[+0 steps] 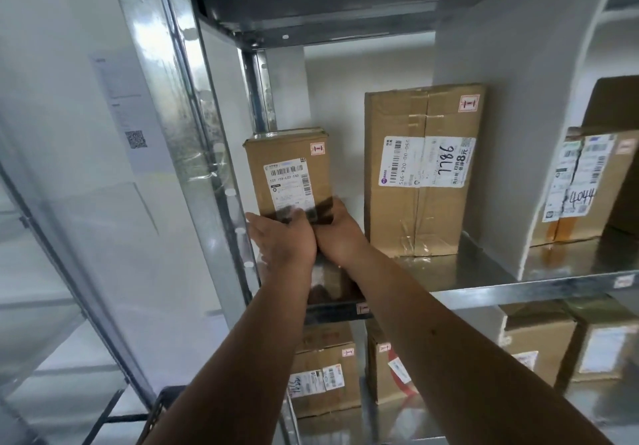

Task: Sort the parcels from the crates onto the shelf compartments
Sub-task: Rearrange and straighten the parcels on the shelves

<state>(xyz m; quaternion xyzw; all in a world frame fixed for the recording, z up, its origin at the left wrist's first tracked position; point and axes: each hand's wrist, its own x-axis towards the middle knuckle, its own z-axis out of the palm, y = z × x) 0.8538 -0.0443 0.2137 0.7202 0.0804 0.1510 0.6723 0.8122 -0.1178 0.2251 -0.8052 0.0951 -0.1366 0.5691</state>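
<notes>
1. Both hands are raised to the foot of the small parcel [287, 168]. The left hand [281, 237] lies with its fingers fairly straight against the lower front, over the bottom of the label. The right hand [337, 230] wraps its fingers round the lower right corner. The fingertips are blurred, so the exact hold is hard to read.
2. That small parcel, a brown carton with a white shipping label, stands upright at the far left of the shelf [518, 289] compartment, just beside the metal upright [193, 133].
3. A taller carton [422, 168] with "7786" handwritten on its label stands in the same compartment. It is to the right of the small parcel, with a gap between them.
4. A grey divider panel [511, 116] closes this compartment on the right. Beyond it another labelled carton [584, 185], marked "4044", leans in the next compartment.
5. More cartons sit on the level below: two under the forearms [321, 375] [387, 368] and two further right [539, 344] [605, 347].
6. A paper sheet [121, 116] with a QR code hangs on the wall to the left.
</notes>
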